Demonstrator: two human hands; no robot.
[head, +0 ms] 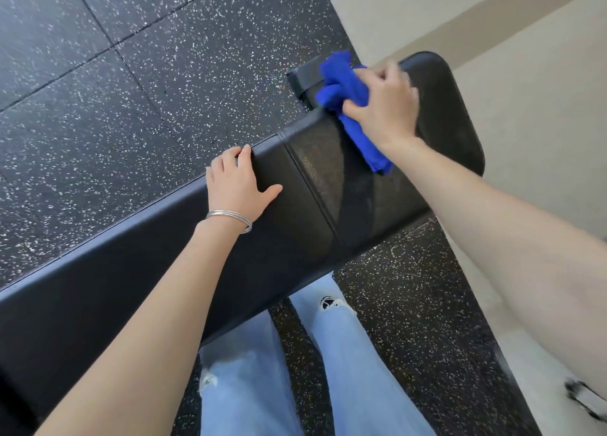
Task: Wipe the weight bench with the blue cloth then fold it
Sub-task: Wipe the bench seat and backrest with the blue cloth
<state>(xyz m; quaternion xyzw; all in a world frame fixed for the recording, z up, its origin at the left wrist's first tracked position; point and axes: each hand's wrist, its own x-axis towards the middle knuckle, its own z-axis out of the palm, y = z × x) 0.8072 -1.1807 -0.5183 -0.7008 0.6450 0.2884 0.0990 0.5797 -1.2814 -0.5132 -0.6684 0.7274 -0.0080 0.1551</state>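
cloth on bench far end | left hand mid-bench

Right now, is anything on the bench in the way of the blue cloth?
Only the left hand, resting on the bench at its far edge, along from where the right hand grips the blue cloth. Nothing else visible lies on it.
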